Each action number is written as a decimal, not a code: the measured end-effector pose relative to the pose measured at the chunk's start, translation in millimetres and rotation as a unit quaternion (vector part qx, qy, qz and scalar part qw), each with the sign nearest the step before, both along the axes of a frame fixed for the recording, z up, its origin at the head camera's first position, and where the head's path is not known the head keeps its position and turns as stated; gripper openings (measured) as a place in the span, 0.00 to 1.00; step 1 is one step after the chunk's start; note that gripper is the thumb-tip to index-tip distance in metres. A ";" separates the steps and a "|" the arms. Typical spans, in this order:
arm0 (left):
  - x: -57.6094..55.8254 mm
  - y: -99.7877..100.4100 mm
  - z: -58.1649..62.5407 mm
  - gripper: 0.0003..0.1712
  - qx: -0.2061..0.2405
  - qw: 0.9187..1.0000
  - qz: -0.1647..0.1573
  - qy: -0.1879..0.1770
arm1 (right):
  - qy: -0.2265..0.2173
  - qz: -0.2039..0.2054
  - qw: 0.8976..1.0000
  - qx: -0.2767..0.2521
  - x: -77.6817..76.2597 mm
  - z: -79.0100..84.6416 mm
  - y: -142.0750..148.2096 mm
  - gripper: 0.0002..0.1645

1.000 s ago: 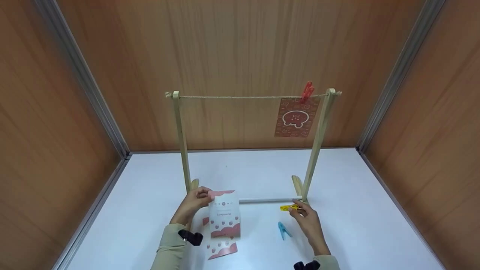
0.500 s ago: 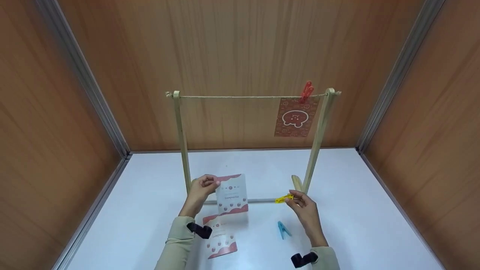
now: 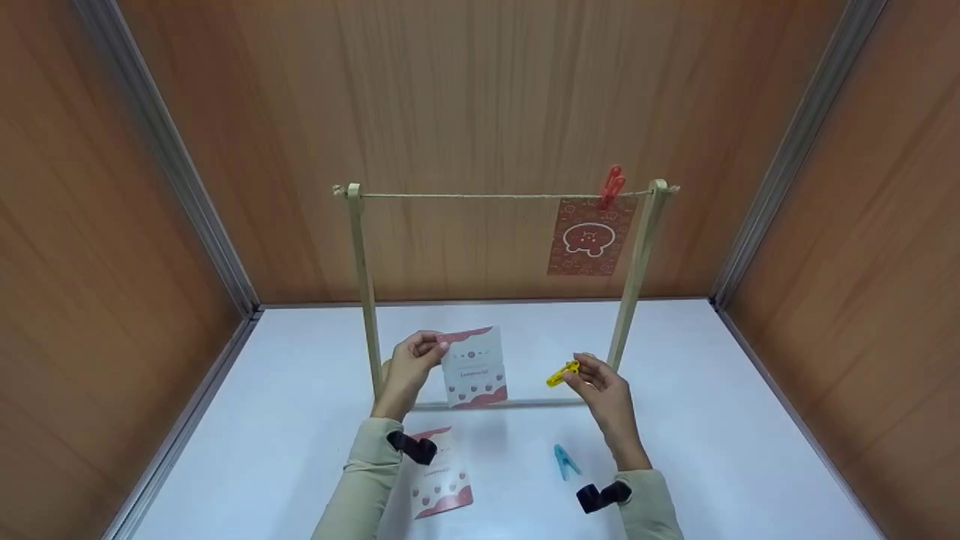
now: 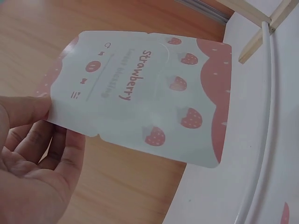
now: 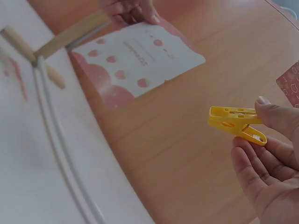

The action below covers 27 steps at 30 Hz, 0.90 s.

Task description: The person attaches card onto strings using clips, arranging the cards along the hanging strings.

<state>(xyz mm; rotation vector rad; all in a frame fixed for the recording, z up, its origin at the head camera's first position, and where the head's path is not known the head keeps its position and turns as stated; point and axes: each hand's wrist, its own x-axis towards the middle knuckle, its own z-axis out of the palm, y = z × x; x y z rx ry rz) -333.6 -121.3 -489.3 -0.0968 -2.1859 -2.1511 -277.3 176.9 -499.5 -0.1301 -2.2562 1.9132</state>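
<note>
My left hand (image 3: 409, 373) pinches the upper left corner of a white card with pink edges and strawberries (image 3: 475, 369), held up in front of the frame's lower bar. "Strawberry" is printed on this card (image 4: 140, 98) in the left wrist view. In my right hand (image 3: 606, 397), thumb and fingers grip the handle end of a yellow clothespin (image 3: 562, 373); its handles (image 5: 236, 119) stand apart in the right wrist view. Above both hands runs a string (image 3: 465, 196), where a red clothespin (image 3: 612, 186) holds a dark red bear card (image 3: 589, 240).
Two wooden posts (image 3: 364, 292) carry the string, joined low down by a pale bar (image 3: 532, 403). On the white table (image 3: 240, 450) lie another strawberry card (image 3: 444, 487), partly behind the left wrist, and a blue clothespin (image 3: 566, 462). Wood-patterned walls (image 3: 465, 97) enclose the table.
Both hands have risen away from me. The left has carried its card up and to the right, off the lying card; the right has lifted the yellow clothespin and moved it slightly left.
</note>
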 end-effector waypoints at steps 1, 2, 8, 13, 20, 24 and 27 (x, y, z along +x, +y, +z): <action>-0.4 1.1 2.1 0.12 0.005 1.000 -0.002 0.004 | 0.001 0.001 1.000 -0.004 -1.0 2.1 -0.9 0.33; -0.6 2.2 4.4 0.12 0.007 1.000 -0.003 0.008 | 0.003 0.003 1.000 -0.006 -1.8 4.2 -1.8 0.32; -2.0 8.3 17.1 0.13 0.009 1.000 0.001 0.023 | 0.035 0.022 0.999 -0.020 -6.6 15.7 -6.7 0.30; -3.9 12.2 25.1 0.12 0.009 0.999 0.004 0.038 | 0.046 0.033 0.998 -0.031 -10.7 28.3 -10.3 0.29; -8.3 17.1 35.4 0.11 0.012 0.999 0.013 0.048 | 0.060 0.050 0.997 -0.022 -15.4 49.9 -15.3 0.27; -8.8 19.9 41.7 0.11 0.014 0.998 0.017 0.064 | 0.077 0.051 0.996 -0.015 -17.3 59.9 -17.6 0.26; -8.9 22.0 46.3 0.11 0.011 0.997 0.018 0.070 | 0.087 0.054 0.994 -0.023 -17.7 66.6 -19.3 0.26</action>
